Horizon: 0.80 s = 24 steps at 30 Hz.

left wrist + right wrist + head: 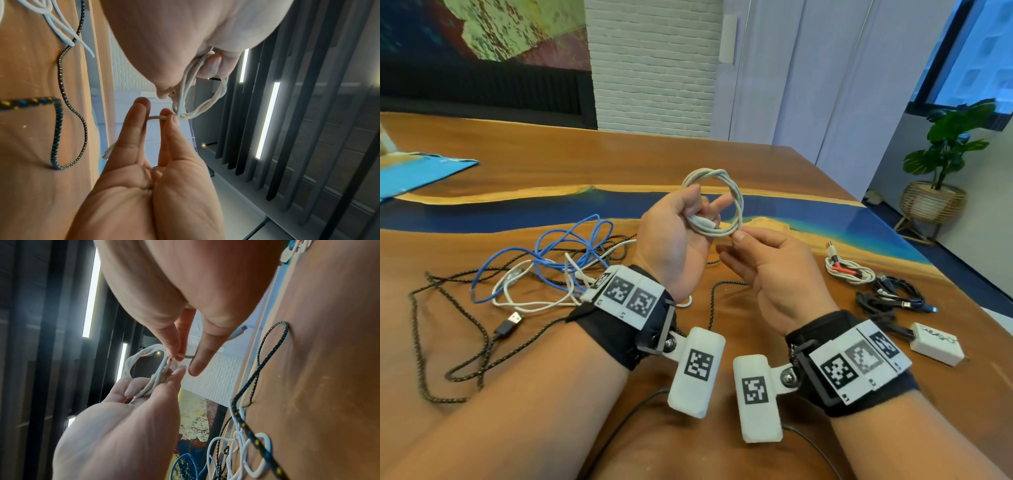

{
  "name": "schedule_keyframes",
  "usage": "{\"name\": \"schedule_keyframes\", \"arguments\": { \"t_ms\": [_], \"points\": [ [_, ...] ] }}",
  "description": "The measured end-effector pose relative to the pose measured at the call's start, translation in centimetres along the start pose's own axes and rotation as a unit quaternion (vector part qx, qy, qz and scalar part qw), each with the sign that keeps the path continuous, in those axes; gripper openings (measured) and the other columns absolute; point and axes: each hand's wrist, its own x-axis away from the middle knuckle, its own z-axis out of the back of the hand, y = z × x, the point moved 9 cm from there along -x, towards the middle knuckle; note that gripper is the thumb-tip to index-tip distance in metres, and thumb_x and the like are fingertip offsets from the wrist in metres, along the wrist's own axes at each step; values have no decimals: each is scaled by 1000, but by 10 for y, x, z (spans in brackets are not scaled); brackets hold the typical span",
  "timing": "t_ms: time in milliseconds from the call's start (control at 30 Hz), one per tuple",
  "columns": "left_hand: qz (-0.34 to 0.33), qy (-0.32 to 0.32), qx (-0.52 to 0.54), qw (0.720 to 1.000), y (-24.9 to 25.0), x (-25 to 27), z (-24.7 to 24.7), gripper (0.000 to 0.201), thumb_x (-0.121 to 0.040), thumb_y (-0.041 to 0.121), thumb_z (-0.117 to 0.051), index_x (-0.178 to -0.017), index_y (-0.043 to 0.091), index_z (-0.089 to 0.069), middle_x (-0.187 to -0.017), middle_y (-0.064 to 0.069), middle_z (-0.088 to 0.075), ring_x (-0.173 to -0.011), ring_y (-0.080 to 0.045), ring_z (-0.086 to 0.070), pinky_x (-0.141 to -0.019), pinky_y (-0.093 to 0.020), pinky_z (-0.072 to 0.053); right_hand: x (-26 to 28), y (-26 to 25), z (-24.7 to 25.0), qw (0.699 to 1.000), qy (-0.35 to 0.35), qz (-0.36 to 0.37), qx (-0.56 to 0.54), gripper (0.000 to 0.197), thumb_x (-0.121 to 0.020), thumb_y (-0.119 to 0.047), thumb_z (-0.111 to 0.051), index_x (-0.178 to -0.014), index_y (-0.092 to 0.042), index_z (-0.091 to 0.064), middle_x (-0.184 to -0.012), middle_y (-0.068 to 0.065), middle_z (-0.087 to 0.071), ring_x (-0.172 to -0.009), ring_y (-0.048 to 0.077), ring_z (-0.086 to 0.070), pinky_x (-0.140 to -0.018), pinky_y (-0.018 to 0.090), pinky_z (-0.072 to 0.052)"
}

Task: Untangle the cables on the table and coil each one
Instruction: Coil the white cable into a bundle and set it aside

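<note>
The left hand (pixel 674 236) holds a coiled white rubber cable (pixel 717 202) above the wooden counter (pixel 774 171). The right hand (pixel 774 270) pinches its loose end; if that grip slips, the coil could spring open.

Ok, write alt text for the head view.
Above a wooden table, the left hand holds a white cable coil while the right hand pinches its loose end. A tangle of cables lies left, coiled cables right.

both hands (pixel 674 236) holding white cable coil (pixel 717 202)
</note>
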Motion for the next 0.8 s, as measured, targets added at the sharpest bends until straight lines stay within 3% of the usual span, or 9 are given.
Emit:
{"name": "schedule_keyframes", "arguments": {
  "t_ms": [133, 200, 267, 367, 433, 533, 700, 800],
  "points": [
    [-28, 28, -11, 999, 2, -2, 6, 26, -103, 14, -47, -77, 14, -54, -65, 3, -50, -100, -27, -60, -89, -40, -46, 0, 0, 2, 1000, 14, 6, 24, 15, -97, -5, -63, -106, 1, -73, -100, 18, -71, -85, 24, -70, -81, 34, -62],
    [-22, 26, -48, 998, -2, -4, 9, 32, -104, 22, -48, -72, 16, -52, -70, 1, -49, -97, -25, -56, -87, -42, -50, 1, 0, 3, 999, 14, 1, 34, 13, -99, -6, -61, -102, -2, -74, -94, 14, -71, -82, 23, -70, -78, 34, -63],
    [-17, 42, -125, 991, -5, -8, 15, 37, -105, 32, -47, -71, 19, -53, -75, 0, -49, -92, -24, -54, -84, -42, -49, 1, -1, 5, 999, 19, -2, 34, 13, -100, -6, -60, -96, -4, -73, -86, 10, -71, -81, 24, -72, -76, 33, -63],
    [-51, 61, -295, 952, 3, -10, 19, 33, -99, 43, -49, -72, 27, -58, -80, 0, -51, -84, -21, -50, -78, -42, -41, 1, -5, 9, 999, 34, 1, 23, 13, -100, -6, -61, -91, -5, -71, -84, 9, -70, -83, 26, -74, -78, 34, -64],
    [-66, 44, -356, 931, 5, -10, 15, 32, -103, 38, -48, -76, 26, -59, -80, 1, -52, -79, -18, -49, -74, -35, -38, 1, -6, 11, 999, 42, -2, 7, 12, -100, -6, -61, -93, -4, -70, -85, 10, -71, -83, 27, -75, -81, 37, -63],
    [-64, 13, -363, 930, 2, -10, 12, 30, -106, 26, -49, -82, 20, -66, -71, 9, -57, -70, -12, -48, -66, -30, -39, 1, -6, 13, 998, 47, -20, -40, 11, -100, -6, -59, -99, -2, -69, -86, 13, -72, -82, 25, -76, -79, 35, -64],
    [-46, -31, -343, 938, -7, -10, 8, 22, -105, 18, -55, -99, 10, -74, -82, -7, -62, -67, -13, -53, -67, -30, -47, 3, -8, 14, 988, 45, -48, -137, 9, -99, -9, -62, -101, -3, -68, -88, 14, -74, -80, 22, -76, -77, 33, -64],
    [-50, -39, -358, 932, -7, -9, 5, 20, -104, 17, -57, -101, 10, -75, -84, -9, -65, -70, -14, -56, -70, -31, -50, 4, -11, 11, 987, 25, -50, -153, 7, -96, -8, -65, -101, -4, -68, -91, 14, -76, -86, 22, -77, -80, 32, -63]
  ]
}}
